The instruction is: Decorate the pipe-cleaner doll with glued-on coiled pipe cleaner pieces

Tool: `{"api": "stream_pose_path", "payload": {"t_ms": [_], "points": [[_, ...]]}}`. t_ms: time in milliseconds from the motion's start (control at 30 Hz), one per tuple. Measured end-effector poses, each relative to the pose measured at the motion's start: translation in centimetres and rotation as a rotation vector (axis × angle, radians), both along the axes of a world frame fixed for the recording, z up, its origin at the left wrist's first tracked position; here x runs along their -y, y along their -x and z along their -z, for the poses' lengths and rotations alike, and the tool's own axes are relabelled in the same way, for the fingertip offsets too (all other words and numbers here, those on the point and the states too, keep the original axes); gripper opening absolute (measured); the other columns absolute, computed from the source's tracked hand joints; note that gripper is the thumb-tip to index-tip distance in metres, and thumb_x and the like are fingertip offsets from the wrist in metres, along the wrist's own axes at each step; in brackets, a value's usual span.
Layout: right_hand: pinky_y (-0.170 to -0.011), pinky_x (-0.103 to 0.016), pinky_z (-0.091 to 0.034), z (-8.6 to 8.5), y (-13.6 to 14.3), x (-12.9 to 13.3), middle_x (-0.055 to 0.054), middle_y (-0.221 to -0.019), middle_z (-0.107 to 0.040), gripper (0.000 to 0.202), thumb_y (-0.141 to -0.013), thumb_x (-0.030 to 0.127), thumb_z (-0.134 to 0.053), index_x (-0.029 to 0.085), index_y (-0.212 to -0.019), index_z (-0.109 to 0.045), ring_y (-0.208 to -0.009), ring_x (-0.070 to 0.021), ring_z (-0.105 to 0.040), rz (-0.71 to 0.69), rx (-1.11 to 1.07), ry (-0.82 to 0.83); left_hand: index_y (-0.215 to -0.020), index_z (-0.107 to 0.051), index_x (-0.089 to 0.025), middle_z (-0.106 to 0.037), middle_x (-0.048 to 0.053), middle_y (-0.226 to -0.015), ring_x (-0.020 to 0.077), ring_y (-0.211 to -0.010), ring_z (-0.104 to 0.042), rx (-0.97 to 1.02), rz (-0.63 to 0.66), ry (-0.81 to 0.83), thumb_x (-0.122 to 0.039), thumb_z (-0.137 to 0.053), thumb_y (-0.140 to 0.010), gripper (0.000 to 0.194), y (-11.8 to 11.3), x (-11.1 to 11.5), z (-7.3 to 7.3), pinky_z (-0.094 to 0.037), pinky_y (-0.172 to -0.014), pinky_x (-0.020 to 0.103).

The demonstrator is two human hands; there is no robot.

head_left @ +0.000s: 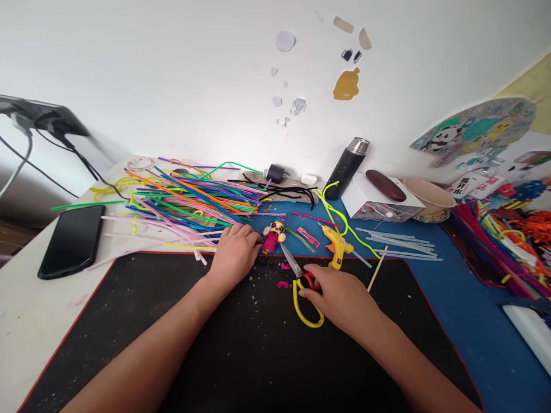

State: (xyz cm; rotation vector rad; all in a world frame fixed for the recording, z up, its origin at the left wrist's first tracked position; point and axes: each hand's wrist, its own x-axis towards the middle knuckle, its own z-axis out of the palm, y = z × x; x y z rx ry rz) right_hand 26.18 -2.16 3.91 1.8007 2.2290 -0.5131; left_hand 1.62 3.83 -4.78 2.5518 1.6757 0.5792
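My right hand (338, 289) has its thumb and fingers at the handles of a pair of scissors (308, 321), one loop yellow and one red. The blades point up and left and look nearly closed, with the tip beside a small pipe-cleaner doll (271, 238) in magenta, yellow and white. My left hand (236, 250) rests just left of the doll, its fingers curled down. Something dark shows at its fingertips, too covered to name. Small magenta pieces (283, 284) lie by the scissors on the black mat (224, 355).
A heap of coloured pipe cleaners (193, 195) lies behind my left hand, with a phone (72, 241) at left. Right of the doll are a yellow glue gun (338, 246), clear glue sticks (404, 244), a black flask (348, 169) and a white box (379, 203).
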Motion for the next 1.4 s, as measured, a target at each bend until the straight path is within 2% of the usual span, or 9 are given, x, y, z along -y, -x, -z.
{"api": "stream_pose_path", "payload": {"t_ms": [233, 400, 600, 733, 900, 1000, 1100, 1267, 1400], "points": [[-0.069, -0.031, -0.044, 1.1, 0.7, 0.8, -0.001, -0.089, -0.080, 0.021, -0.102, 0.037, -0.067, 0.026, -0.117, -0.078, -0.078, -0.0218, -0.073, 0.043, -0.373, -0.069, -0.091, -0.074, -0.016, -0.071, 0.013, -0.092, 0.0336, -0.094, -0.061, -0.081, -0.008, -0.028, -0.020, -0.059, -0.102, 0.019, -0.8, -0.4, 0.0, -0.042, -0.080, 0.046], [-0.066, -0.029, -0.043, 2.8, 2.7, 0.9, 0.001, -0.075, -0.075, 0.017, -0.100, 0.035, -0.065, 0.026, -0.103, -0.080, -0.067, -0.0180, -0.067, 0.086, -0.634, -0.119, -0.094, -0.071, -0.017, -0.071, 0.012, -0.096, 0.0338, -0.096, -0.061, -0.059, -0.047, -0.052, -0.022, -0.058, -0.103, 0.017, 0.7, -0.5, -0.5, -0.044, -0.083, 0.045], [-0.060, -0.026, -0.042, 3.9, 4.5, -0.8, 0.001, -0.068, -0.065, 0.025, -0.102, 0.040, -0.061, 0.022, -0.093, -0.077, -0.062, -0.0152, -0.059, 0.154, -0.954, -0.129, -0.095, -0.064, -0.020, -0.072, 0.008, -0.097, 0.0283, -0.092, -0.061, 0.225, -0.018, -0.188, -0.022, -0.057, -0.104, 0.011, 3.9, 0.8, -1.3, -0.048, -0.087, 0.042], [-0.055, -0.026, -0.039, 4.4, 6.2, -1.9, 0.002, -0.067, -0.060, 0.029, -0.101, 0.045, -0.062, 0.020, -0.091, -0.074, -0.058, -0.0139, -0.051, 0.194, -1.115, -0.169, -0.093, -0.062, -0.022, -0.070, 0.007, -0.096, 0.0269, -0.095, -0.062, 0.348, -0.072, -0.202, -0.022, -0.056, -0.104, 0.012, 4.1, 0.9, -2.4, -0.048, -0.089, 0.040], [-0.058, -0.025, -0.040, 4.0, 7.3, -2.5, 0.001, -0.071, -0.062, 0.025, -0.102, 0.041, -0.064, 0.020, -0.092, -0.074, -0.062, -0.0136, -0.051, 0.111, -1.169, -0.107, -0.089, -0.062, -0.022, -0.070, 0.007, -0.098, 0.0249, -0.098, -0.061, 0.514, 0.006, 0.002, -0.028, -0.055, -0.102, 0.016, 2.3, 0.6, -5.8, -0.047, -0.092, 0.039], [-0.051, -0.025, -0.035, 2.8, 7.1, -3.2, 0.003, -0.065, -0.054, 0.029, -0.100, 0.046, -0.065, 0.020, -0.091, -0.073, -0.055, -0.0124, -0.045, 0.176, -1.233, -0.105, -0.090, -0.063, -0.022, -0.066, 0.003, -0.089, 0.0209, -0.084, -0.059, 0.737, 0.056, 0.320, -0.044, -0.055, -0.102, 0.027, 1.9, 1.0, -7.1, -0.049, -0.078, 0.033], [-0.046, -0.025, -0.031, 2.2, 7.5, -4.1, 0.006, -0.058, -0.048, 0.032, -0.098, 0.051, -0.066, 0.020, -0.093, -0.072, -0.049, -0.0116, -0.041, 0.255, -1.342, -0.096, -0.093, -0.066, -0.020, -0.066, 0.003, -0.088, 0.0196, -0.083, -0.060, 0.961, 0.066, 0.564, -0.058, -0.061, -0.097, 0.039, 2.3, 1.3, -6.7, -0.050, -0.075, 0.031], [-0.043, -0.023, -0.029, 3.9, 9.2, -5.1, 0.007, -0.058, -0.046, 0.037, -0.094, 0.057, -0.070, 0.020, -0.094, -0.069, -0.047, -0.0105, -0.038, 0.340, -1.493, -0.051, -0.092, -0.065, -0.019, -0.063, 0.002, -0.090, 0.0188, -0.086, -0.057, 1.166, -0.007, 0.533, -0.064, -0.068, -0.092, 0.045, 2.4, 1.4, -4.5, -0.048, -0.082, 0.031], [-0.044, -0.023, -0.029, 5.5, 9.3, -4.9, 0.006, -0.062, -0.049, 0.038, -0.093, 0.059, -0.071, 0.021, -0.097, -0.069, -0.048, -0.0100, -0.037, 0.318, -1.463, -0.045, -0.096, -0.064, -0.020, -0.060, 0.001, -0.090, 0.0179, -0.085, -0.054, 1.113, 0.026, 0.508, -0.056, -0.062, -0.100, 0.037, 2.1, 1.8, -3.8, -0.046, -0.079, 0.030]]}}
